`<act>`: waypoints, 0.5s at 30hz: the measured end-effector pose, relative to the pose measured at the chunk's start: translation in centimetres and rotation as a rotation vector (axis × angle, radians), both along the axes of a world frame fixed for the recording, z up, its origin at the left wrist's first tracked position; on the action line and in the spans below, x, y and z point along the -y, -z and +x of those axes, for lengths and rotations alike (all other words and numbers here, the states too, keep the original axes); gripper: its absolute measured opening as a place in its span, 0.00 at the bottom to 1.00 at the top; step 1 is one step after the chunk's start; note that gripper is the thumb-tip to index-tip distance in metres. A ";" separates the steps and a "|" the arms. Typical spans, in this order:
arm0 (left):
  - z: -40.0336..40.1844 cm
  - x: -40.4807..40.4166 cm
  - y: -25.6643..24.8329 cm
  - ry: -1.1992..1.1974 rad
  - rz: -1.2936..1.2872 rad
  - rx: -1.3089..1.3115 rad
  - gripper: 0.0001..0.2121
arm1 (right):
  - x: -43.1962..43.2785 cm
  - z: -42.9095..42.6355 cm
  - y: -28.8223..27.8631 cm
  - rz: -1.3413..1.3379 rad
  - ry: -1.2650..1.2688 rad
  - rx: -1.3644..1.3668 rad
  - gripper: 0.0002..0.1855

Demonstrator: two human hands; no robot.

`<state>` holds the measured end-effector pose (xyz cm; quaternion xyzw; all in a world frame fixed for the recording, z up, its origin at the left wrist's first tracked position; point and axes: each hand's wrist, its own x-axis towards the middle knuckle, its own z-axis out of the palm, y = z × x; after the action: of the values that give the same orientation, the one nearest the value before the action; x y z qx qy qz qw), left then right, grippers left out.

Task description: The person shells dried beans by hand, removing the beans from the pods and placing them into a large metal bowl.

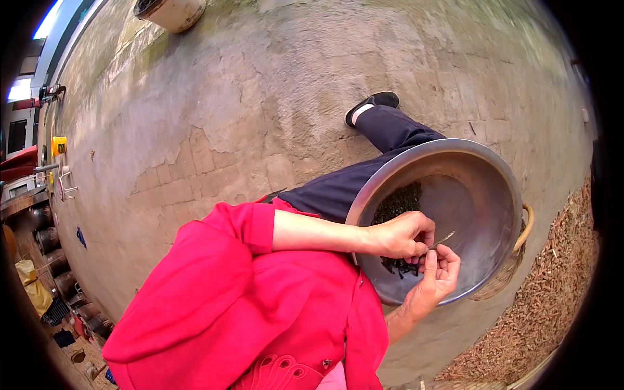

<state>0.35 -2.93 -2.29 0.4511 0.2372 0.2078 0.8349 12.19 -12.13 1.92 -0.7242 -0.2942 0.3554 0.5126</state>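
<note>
A wide metal basin (468,204) stands before me, close to my legs. Dark, leaf-like or shell-like small pieces (397,202) lie in a loose heap on its near side, partly hidden under my hands. Over the basin, my left hand (402,234) reaches in with its back towards me, thumb and fingers closed in a pinch. My right hand (438,278) comes from below, its thumb and fingertips meeting the left ones. Between the fingertips, both hands pinch a slender greyish-brown piece (444,239), its far end pointing up and right. What exactly it is stays too small to tell.
Beneath the basin is a wicker basket (502,280) with a curved handle (525,229). Brown elongated pieces (541,302) cover the ground at right. A pale bucket (180,14) stands at the top, a yellow tub (59,146) at far left, above stacked logs (56,261).
</note>
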 end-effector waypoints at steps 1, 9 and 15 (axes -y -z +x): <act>-0.1 0.0 -0.2 -0.016 0.063 -0.032 0.04 | 0.0 -0.2 0.0 -0.008 0.010 0.013 0.04; 0.7 1.3 1.3 -0.203 0.421 -0.094 0.03 | 0.4 0.2 1.4 -0.090 -0.061 0.199 0.04; 0.6 1.5 1.3 -0.227 0.413 -0.120 0.03 | -0.2 -0.7 0.6 -0.196 -0.223 0.675 0.05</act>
<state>0.93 -4.46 -3.55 0.5943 0.2880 0.3171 0.6806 11.47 -11.94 1.31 -0.8096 -0.4885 0.1769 0.2730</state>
